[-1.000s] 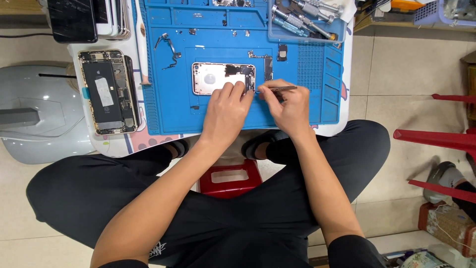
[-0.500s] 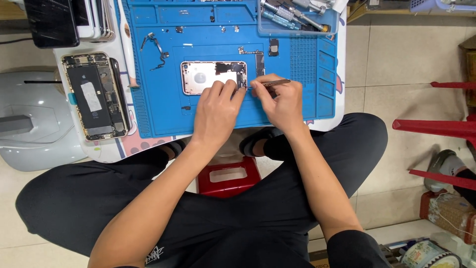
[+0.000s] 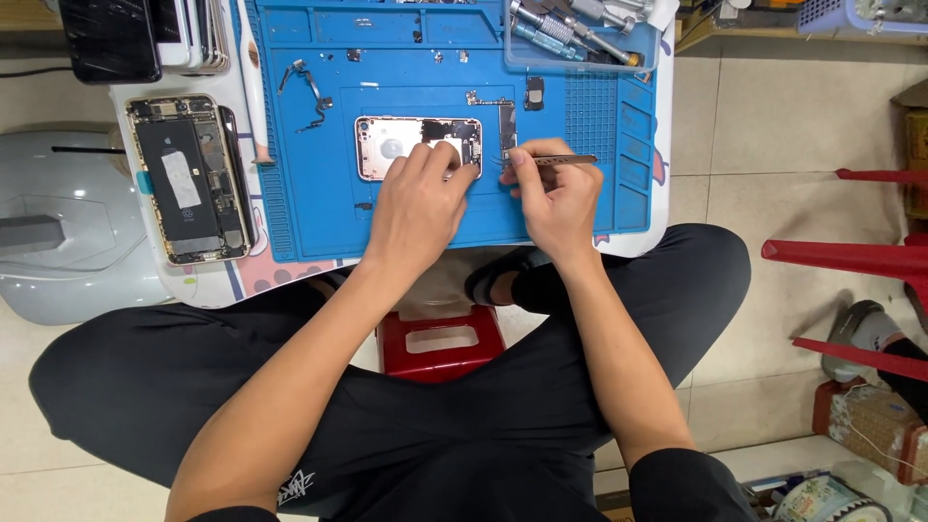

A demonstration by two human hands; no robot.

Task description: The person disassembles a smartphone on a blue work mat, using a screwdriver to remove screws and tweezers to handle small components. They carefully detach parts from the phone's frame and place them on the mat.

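Tweezers (image 3: 559,159) sit pinched in the right hand (image 3: 553,203), their slim metal length lying level and pointing left toward the edge of an opened phone shell (image 3: 418,147). That shell lies flat near the middle of a blue work mat (image 3: 309,213) on the counter (image 3: 242,275). The left hand (image 3: 418,208) rests on the shell's lower right part, fingers bent and pressing down, gripping nothing. A second opened phone (image 3: 188,179) lies left of the mat. A clear tray of tools (image 3: 580,34) sits at the mat's top right corner.
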